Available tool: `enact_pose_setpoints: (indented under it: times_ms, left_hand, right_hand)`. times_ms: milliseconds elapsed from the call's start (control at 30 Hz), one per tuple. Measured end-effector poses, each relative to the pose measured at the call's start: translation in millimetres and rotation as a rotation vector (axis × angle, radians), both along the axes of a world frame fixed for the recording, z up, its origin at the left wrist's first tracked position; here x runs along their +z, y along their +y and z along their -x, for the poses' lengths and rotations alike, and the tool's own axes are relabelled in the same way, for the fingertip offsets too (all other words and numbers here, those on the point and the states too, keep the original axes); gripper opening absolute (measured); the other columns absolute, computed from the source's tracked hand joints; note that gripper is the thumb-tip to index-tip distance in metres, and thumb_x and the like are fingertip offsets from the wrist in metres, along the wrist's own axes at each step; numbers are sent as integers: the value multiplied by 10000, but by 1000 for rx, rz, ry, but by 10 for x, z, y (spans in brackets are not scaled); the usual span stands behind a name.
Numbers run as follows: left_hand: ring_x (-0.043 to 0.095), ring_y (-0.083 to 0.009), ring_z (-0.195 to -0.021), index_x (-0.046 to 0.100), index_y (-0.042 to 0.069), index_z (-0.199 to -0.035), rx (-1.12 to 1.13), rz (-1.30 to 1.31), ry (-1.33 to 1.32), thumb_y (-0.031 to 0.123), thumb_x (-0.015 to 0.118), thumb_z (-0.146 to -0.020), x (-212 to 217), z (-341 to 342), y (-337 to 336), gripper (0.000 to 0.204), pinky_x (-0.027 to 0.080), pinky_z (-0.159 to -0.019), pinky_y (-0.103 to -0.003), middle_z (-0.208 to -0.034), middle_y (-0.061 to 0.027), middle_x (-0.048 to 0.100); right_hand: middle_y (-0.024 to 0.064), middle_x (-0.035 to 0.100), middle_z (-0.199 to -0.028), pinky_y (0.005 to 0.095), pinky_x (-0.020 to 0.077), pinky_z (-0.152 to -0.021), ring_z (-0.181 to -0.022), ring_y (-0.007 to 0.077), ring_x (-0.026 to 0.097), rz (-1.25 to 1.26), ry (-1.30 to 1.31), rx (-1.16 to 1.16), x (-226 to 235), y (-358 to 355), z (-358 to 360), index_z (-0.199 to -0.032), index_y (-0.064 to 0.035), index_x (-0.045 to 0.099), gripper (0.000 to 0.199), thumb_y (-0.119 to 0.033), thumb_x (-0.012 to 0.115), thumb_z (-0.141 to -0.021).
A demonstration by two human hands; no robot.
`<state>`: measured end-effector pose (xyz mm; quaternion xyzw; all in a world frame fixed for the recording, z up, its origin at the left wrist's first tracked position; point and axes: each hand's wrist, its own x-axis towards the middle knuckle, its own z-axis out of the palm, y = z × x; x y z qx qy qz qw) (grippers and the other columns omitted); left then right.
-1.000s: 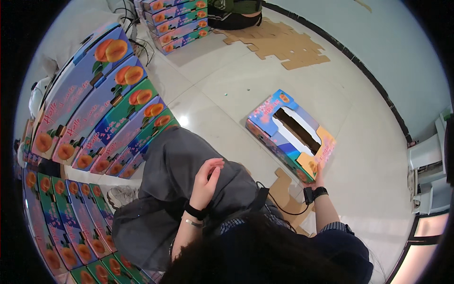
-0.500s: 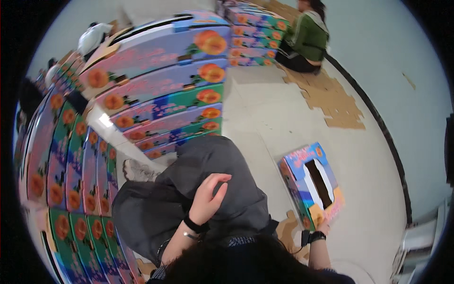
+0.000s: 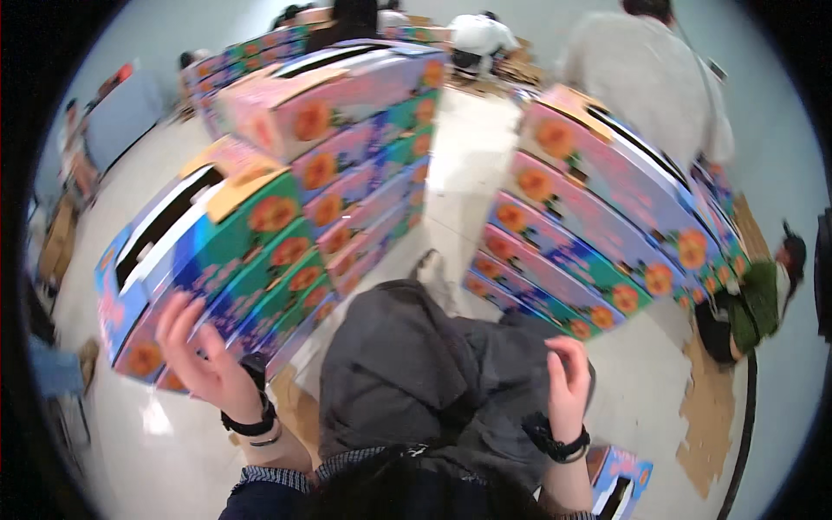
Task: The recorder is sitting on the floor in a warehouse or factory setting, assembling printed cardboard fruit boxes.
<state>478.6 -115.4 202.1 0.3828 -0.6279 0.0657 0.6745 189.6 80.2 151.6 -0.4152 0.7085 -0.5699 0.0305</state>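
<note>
Both hands raised, open and holding nothing, above a grey garment.

Left hand (image 3: 201,360), fingers spread, sits just beside the left carton stack (image 3: 260,234); right hand (image 3: 568,390), loosely curled, overlaps the garment (image 3: 416,373). Cartons on the floor: multicoloured, orange flower prints.
</note>
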Motion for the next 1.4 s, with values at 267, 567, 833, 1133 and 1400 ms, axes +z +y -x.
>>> enact_pose_setpoints:
  times_ms: [267,567,833,1133,1400]
  left_hand:
    - [307,-231,-1180,381,0,-1187,714,32,180,160,460,-845,-21,-1043,42,386,222,-992,-371,-1247,-124,336]
    - [379,-228,-1151,337,-12,-1242,279,-197,587,340,319,-903,-216,-1530,-315,489,284,-962,-340,-1253,-147,373]
    - [519,-193,-940,430,-10,-1174,66,-338,774,363,353,-884,-188,-1540,-471,479,388,-824,-306,-1061,-115,522]
    - [465,-202,-1041,440,8,-1170,-92,-384,860,407,340,-853,-315,-1562,-470,519,347,-882,-332,-1131,-94,496]
    - [360,-242,-1169,321,16,-1267,49,-284,647,455,292,-829,-583,-1615,-304,621,259,-973,-369,-1262,-128,378]
  right_hand:
    - [76,534,-864,282,397,-759,-847,178,508,117,-76,657,326,-2085,-1001,-916,-2,527,151,-118,523,-819]
    - [110,414,-934,276,373,-790,-873,175,443,192,-233,306,337,-3355,-1646,-1002,46,419,551,-433,577,-779]
    - [159,324,-1073,322,314,-882,-1022,229,346,-22,-405,152,257,-3607,-1863,-1061,89,335,735,-502,609,-719]
    - [139,328,-1070,301,313,-879,-1042,213,333,24,-403,191,145,-3503,-1884,-1101,65,298,703,-435,623,-730]
    - [70,396,-1111,251,330,-808,-978,130,404,223,-694,483,53,-3224,-1804,-1174,-59,263,547,-376,527,-816]
